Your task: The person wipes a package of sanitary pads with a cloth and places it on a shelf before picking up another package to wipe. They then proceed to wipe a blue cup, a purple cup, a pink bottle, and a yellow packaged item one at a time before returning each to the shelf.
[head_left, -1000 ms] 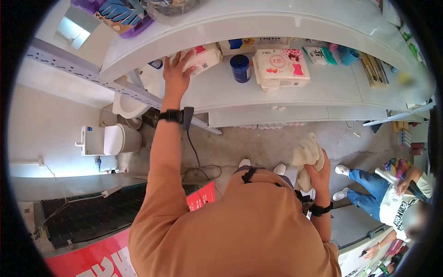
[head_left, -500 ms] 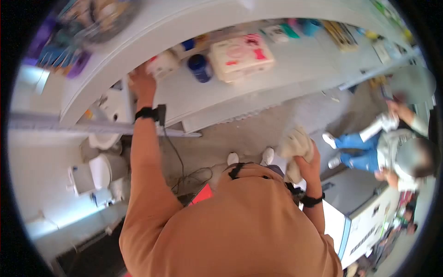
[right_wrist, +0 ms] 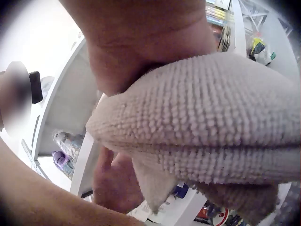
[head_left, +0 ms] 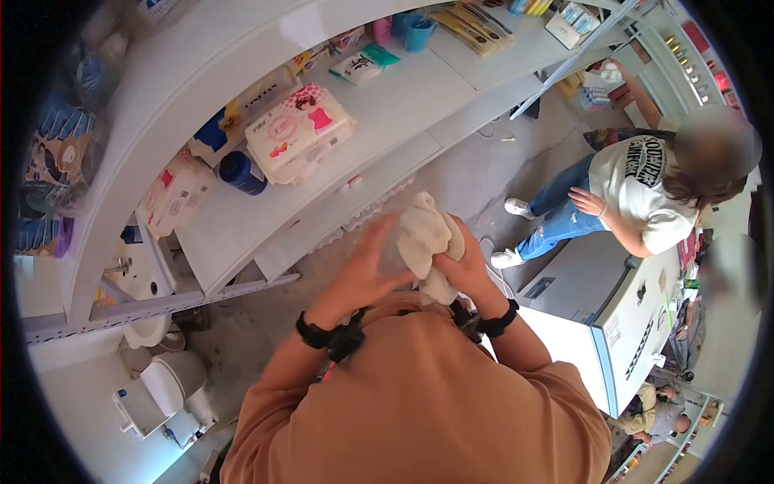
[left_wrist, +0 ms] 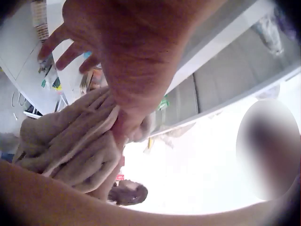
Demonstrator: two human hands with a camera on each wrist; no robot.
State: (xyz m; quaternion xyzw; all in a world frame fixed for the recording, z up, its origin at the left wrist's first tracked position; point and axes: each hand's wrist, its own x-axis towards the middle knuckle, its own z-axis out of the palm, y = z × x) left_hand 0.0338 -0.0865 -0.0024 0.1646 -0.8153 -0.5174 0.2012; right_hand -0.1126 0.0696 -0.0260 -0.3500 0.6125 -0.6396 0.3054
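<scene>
The white shelf (head_left: 415, 109) is cut off at the picture's edge. A bystander (head_left: 637, 181) stands right, face blurred out. Between the hands, the bunched cloth (head_left: 423, 242) hides some fingers of the right hand (head_left: 466, 262), which grips it. The left hand (head_left: 371, 266), smeared, spreads its fingers beside it; contact is unclear.

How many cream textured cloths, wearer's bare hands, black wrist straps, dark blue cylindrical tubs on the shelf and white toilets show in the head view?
Cream textured cloth: 1
Bare hands (left hand, right hand): 2
Black wrist straps: 2
Dark blue cylindrical tub: 1
White toilet: 1
Total: 7
</scene>
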